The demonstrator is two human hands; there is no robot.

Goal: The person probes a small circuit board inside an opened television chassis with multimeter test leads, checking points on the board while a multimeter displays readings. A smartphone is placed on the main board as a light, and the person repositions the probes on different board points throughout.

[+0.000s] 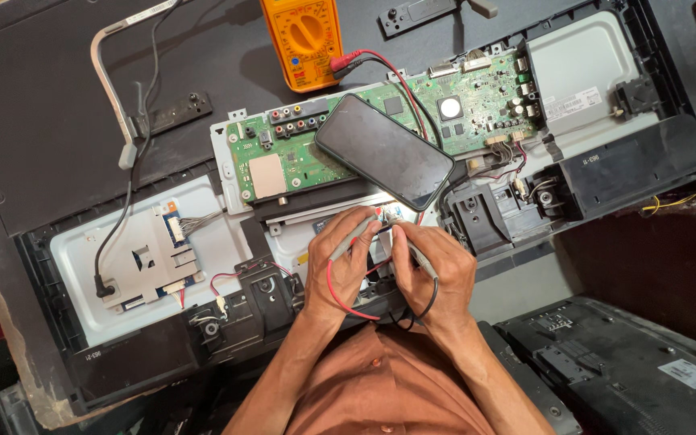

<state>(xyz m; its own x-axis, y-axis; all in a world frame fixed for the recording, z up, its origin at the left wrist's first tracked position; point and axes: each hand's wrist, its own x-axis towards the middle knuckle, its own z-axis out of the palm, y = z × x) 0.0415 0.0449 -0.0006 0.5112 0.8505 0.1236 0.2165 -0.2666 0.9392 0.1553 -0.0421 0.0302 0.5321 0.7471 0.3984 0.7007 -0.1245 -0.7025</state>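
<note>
A dark phone [386, 151] lies tilted across a green circuit board [380, 129] in the middle of the frame, its screen blank. To the lower left, a small grey board [155, 256] with white plugs sits on a pale metal panel [82, 266]. A black cable [126, 189] runs up from it toward the upper left. At the lower right lies a black plastic cover [622, 362] bearing a white label. The dark counter [42, 113] fills the upper left.
</note>
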